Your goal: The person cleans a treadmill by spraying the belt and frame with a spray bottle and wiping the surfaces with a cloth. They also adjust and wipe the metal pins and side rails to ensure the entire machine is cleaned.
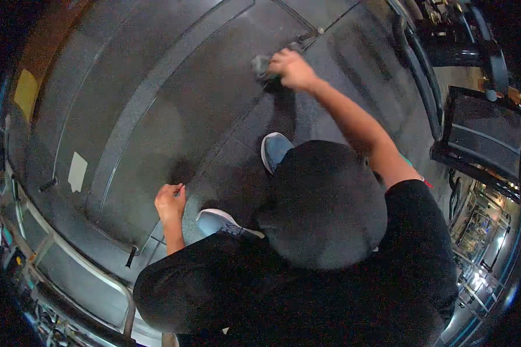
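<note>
My right hand (292, 69) reaches far forward and grips a small grey cloth (260, 62), pressing it against a large dark metal panel (173, 115). My left hand (171, 202) is low at my side with its fingers curled shut, resting near a seam of the panel; I cannot make out anything in it. Two light blue shoes (275, 150) (220, 222) stand on the dark surface between the hands. A dark cap and black shirt fill the lower middle of the view.
A raised grey strip (150, 92) runs diagonally across the panel, and a metal latch (309, 36) sits beyond the cloth. Yellow (26, 92) and white (77, 172) labels are stuck at left. A metal rail (69, 254) borders the lower left. Black framed equipment (480, 139) stands at right.
</note>
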